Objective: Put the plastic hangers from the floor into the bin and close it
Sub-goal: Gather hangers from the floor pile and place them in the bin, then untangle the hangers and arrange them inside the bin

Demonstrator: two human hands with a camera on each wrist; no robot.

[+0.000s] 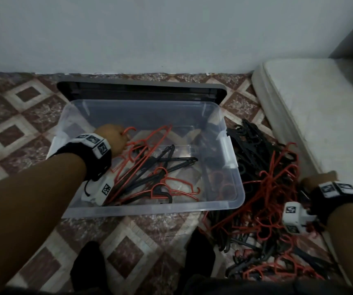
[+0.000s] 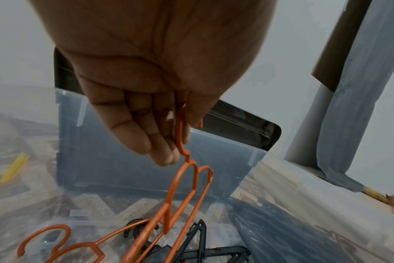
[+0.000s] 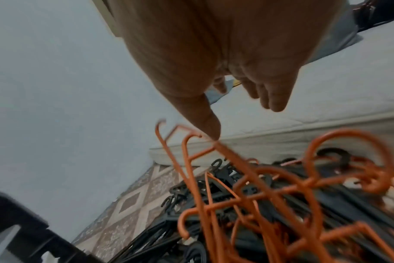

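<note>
A clear plastic bin [image 1: 154,209] stands open on the tiled floor, its dark lid [image 1: 141,90] propped behind it against the wall. Several orange and black hangers [image 1: 160,179] lie inside. My left hand [image 1: 111,139] hovers over the bin's left side and pinches the hook of an orange hanger [image 2: 180,192], which dangles into the bin below the left hand [image 2: 169,153]. To the right of the bin, a tangled hanger pile [image 1: 267,209] covers the floor. My right hand [image 1: 318,179] is above it. The right hand [image 3: 243,121] has straight fingers, and its thumb tip touches an orange hanger in the pile [image 3: 281,195].
A white mattress [image 1: 320,113] lies along the right, hard against the pile. The grey wall runs just behind the bin. My dark-clad legs [image 1: 90,269] are at the near edge. A yellow object [image 2: 13,169] lies on the floor left of the bin.
</note>
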